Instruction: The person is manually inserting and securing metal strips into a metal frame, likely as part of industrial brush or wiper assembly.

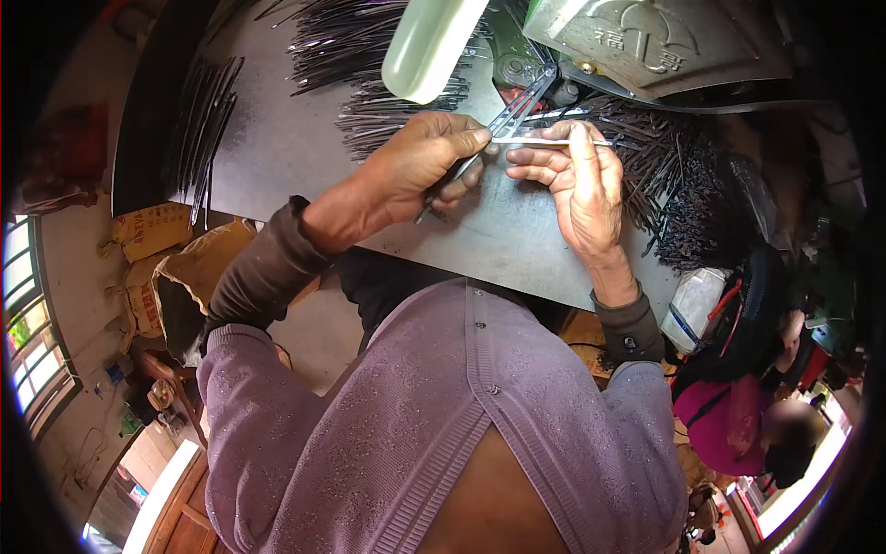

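My left hand [432, 159] is closed over the metal table, its thumb and fingers pinching a few thin dark metal strips [522, 109]. These strips fan out up and to the right, toward a machine; the hand hides their lower part. A thin pale rod [544, 141] runs from the left fingertips across to my right hand [583, 180]. The right hand is turned palm inward, its fingers bent around the rod's right part. Just right of that hand lies a large heap of dark strips [683, 166].
More dark strips lie in bundles at the table's far side [397, 115] and left end [208, 129]. A pale green lamp-like housing [429, 46] hangs near the hands. A machine's metal cover [660, 42] overhangs the far right. Sacks [148, 231] stand left; another person [738, 415] is at right.
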Action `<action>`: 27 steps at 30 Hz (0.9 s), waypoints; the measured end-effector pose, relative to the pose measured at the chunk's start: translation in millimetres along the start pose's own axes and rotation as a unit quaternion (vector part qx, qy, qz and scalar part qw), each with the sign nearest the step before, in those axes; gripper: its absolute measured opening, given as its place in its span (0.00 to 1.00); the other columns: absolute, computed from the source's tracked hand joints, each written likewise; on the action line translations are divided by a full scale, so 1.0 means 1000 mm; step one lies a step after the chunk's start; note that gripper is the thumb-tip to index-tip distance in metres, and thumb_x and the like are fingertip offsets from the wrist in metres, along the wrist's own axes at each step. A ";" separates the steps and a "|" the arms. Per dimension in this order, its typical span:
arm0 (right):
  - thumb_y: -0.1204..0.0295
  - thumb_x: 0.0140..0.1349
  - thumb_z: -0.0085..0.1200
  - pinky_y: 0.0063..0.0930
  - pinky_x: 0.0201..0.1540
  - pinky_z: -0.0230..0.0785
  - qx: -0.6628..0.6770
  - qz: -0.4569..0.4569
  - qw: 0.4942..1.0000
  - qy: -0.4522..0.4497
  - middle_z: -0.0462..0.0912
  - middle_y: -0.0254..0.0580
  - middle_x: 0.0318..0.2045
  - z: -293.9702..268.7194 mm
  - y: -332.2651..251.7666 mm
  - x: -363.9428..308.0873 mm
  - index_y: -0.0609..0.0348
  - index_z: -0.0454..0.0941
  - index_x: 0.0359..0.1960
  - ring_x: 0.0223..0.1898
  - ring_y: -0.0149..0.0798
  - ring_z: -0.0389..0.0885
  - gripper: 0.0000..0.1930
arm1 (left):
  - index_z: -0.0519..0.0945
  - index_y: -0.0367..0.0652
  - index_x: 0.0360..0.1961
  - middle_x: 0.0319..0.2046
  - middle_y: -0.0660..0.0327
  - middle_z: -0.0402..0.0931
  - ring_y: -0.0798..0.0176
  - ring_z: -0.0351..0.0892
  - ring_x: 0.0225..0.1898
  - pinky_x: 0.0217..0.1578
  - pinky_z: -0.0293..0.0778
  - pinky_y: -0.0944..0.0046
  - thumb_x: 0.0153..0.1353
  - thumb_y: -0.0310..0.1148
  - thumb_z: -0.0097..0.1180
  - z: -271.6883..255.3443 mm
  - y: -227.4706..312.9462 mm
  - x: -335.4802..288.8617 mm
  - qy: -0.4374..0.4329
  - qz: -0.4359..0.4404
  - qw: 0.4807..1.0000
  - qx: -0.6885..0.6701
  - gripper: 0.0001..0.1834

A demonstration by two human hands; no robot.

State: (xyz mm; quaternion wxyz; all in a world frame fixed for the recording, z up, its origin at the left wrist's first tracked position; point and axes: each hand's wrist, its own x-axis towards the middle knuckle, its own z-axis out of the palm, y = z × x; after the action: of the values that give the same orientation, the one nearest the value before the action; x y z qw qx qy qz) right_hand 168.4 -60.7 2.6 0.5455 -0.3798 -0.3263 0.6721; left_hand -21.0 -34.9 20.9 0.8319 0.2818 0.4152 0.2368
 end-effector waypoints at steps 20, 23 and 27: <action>0.66 0.67 0.35 0.44 0.45 0.74 0.163 0.094 0.981 -0.042 0.77 0.55 0.39 -0.003 0.016 0.023 0.67 0.69 0.46 0.39 0.49 0.79 0.16 | 0.74 0.34 0.34 0.18 0.63 0.71 0.70 0.69 0.19 0.20 0.66 0.71 0.62 0.34 0.48 -0.030 0.015 0.000 0.058 0.308 0.789 0.528 0.12; 0.64 0.67 0.35 0.45 0.49 0.71 0.218 0.048 0.975 -0.007 0.78 0.54 0.39 -0.035 0.007 0.027 0.64 0.70 0.43 0.41 0.47 0.78 0.16 | 0.71 0.32 0.38 0.26 0.55 0.73 0.64 0.74 0.26 0.28 0.73 0.66 0.62 0.32 0.46 -0.042 0.020 0.003 0.015 0.177 0.978 0.108 0.12; 0.62 0.67 0.35 0.48 0.51 0.68 0.255 0.014 0.967 0.013 0.77 0.55 0.40 -0.057 0.001 0.041 0.66 0.69 0.44 0.44 0.49 0.76 0.18 | 0.69 0.31 0.38 0.37 0.48 0.73 0.57 0.76 0.39 0.43 0.77 0.59 0.62 0.32 0.47 -0.004 0.010 0.023 0.043 0.135 0.979 -0.147 0.12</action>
State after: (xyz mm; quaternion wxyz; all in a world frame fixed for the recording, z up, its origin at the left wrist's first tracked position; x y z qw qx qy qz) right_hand 212.3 -18.9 -33.0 0.6191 -0.2415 -0.1315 0.7356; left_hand -13.1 -12.0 12.5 0.8061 0.1997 0.3692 0.4170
